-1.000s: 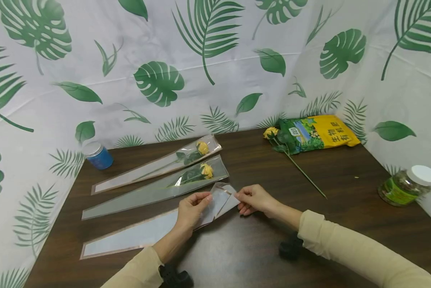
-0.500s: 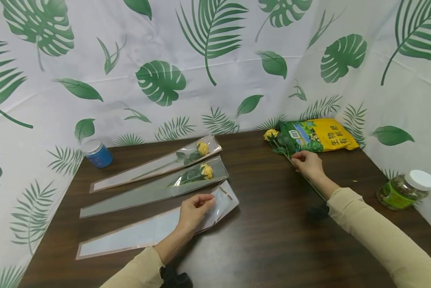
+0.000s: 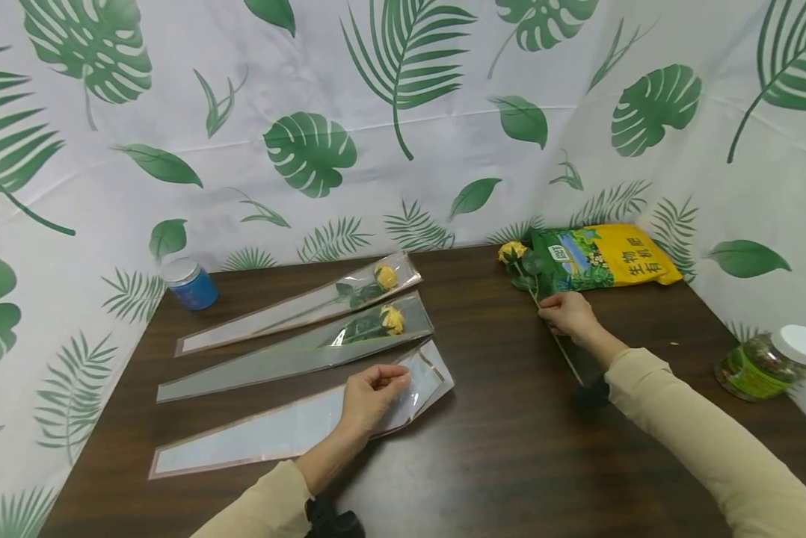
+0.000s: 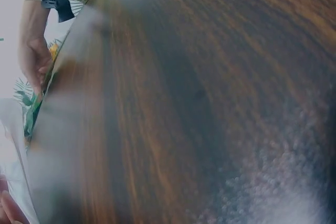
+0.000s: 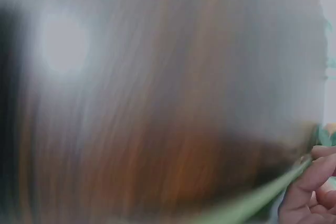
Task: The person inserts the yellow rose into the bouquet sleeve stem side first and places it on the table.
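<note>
My left hand (image 3: 369, 396) pinches the upper layer of a flower wrapping sleeve (image 3: 255, 432) near its wide end. That sleeve is pale with a copper-coloured border, lies lowest of three on the table, and has no flower visible in it. Over to the right, my right hand (image 3: 571, 317) grips the green stem (image 5: 252, 198) of a yellow rose (image 3: 512, 252) between thumb and fingers. The bloom points toward the back wall, with leaves just below it. In the left wrist view, only fingertips (image 4: 11, 211) of the left hand show, beside the sleeve's edge.
Two wrapped yellow roses, a rear one (image 3: 386, 277) and a middle one (image 3: 392, 320), lie behind the left hand. A blue jar (image 3: 191, 284) stands back left. A yellow-green bag (image 3: 605, 256) lies behind the rose; a white-lidded jar (image 3: 766, 366) stands at the right edge.
My right hand has let go of the sleeve's wide end, moved right and back, and taken hold of the rose stem. The left hand still pinches the sleeve.
</note>
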Demonstrator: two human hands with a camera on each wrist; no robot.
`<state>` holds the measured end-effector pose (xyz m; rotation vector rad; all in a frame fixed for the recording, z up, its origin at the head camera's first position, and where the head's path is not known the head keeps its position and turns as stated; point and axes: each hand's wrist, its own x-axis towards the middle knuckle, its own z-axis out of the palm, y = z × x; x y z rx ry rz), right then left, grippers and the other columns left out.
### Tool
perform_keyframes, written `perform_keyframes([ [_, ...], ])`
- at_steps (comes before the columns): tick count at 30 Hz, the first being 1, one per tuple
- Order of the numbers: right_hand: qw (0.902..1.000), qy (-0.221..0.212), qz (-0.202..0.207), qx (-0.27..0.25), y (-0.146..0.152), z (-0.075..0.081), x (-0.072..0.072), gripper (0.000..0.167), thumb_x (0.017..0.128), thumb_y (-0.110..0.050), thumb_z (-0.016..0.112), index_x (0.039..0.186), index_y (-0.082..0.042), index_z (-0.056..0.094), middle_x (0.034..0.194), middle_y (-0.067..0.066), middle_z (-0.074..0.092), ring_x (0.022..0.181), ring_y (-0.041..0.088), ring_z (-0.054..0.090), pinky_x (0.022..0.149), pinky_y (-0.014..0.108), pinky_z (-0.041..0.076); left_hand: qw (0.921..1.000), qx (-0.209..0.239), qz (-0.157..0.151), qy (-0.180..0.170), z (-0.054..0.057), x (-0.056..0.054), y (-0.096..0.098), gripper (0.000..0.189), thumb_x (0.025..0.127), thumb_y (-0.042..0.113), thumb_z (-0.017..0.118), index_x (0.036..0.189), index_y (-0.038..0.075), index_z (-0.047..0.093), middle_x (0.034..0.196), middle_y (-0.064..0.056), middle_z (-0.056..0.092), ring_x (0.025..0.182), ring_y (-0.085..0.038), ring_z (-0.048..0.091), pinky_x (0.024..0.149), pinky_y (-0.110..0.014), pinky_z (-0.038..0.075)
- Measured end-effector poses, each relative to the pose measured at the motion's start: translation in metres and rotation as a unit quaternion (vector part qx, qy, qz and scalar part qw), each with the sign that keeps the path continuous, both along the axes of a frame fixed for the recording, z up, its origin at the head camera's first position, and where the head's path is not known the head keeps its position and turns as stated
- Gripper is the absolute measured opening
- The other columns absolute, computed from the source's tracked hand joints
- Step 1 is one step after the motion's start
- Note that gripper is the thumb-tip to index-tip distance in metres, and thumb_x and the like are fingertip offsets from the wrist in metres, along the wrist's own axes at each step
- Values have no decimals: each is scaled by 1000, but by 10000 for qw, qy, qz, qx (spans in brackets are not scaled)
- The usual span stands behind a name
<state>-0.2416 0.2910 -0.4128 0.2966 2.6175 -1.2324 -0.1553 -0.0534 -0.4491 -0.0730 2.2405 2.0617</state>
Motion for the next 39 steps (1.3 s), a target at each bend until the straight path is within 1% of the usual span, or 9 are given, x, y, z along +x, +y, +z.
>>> perform_keyframes([
  [4,9816,-412,-323,-1837,-15,7,4,37,98,-12,46,129,8,43,81,-5,54,61,0,50,58,17,48,10000,-7,-44,36,-1,-1,1,22,79,8,74,95,-6,70,81,-9,71,66,-4,56,58,-14,43],
  [9,9323,-143,-424,-3590,-41,27,13,13,97,-13,49,109,-7,45,79,-6,53,66,3,54,60,17,48,9999,5,-89,94,-1,-2,2,22,78,8,75,94,-6,70,80,-10,71,65,-4,55,58,-14,43],
  [13,8915,308,-486,-4494,-60,42,18,9,95,-9,53,100,-9,45,79,-4,57,69,6,59,62,19,50,9999,9,-91,133,-1,-1,3,21,78,7,75,94,-6,70,80,-12,71,64,-4,56,59,-14,43],
  [16,8764,713,-552,-4730,-70,47,23,9,94,-7,54,98,-8,46,77,-3,60,68,6,62,63,18,51,9998,0,-84,154,-1,-1,3,21,78,7,75,93,-6,70,81,-13,71,65,-4,56,59,-14,44],
  [19,8803,1100,-600,-4577,-78,45,27,9,93,-6,56,97,-8,48,76,-4,62,67,5,63,63,17,51,9998,-14,-90,195,0,-1,4,20,77,7,75,93,-6,70,81,-14,71,65,-4,56,60,-14,44],
  [23,9065,1411,-610,-3932,-87,34,33,8,93,-9,58,97,-10,51,77,-9,62,68,4,63,65,18,51,9997,-32,-104,241,0,-1,3,20,77,7,75,93,-5,70,82,-15,71,64,-4,56,59,-14,43],
  [29,9431,1328,-545,-2998,-104,16,48,5,91,-14,62,92,-18,59,72,-15,59,72,3,58,70,24,48,9996,-48,-89,262,1,-3,3,20,78,7,75,93,-5,70,82,-15,71,65,-4,56,58,-14,43],
  [33,9517,1160,-525,-2794,-118,6,57,7,88,-13,65,90,-17,61,70,-14,54,69,4,50,67,24,44,9994,-94,-91,318,2,-4,4,19,78,7,74,92,-5,70,81,-15,71,64,-3,56,58,-14,43],
  [39,9580,1057,-330,-2646,-139,-2,66,15,84,-11,68,95,-1,64,76,-9,54,74,8,46,70,23,40,9986,-151,-59,494,2,-4,4,19,78,7,74,91,-6,70,79,-14,71,63,-1,56,58,-14,44],
])
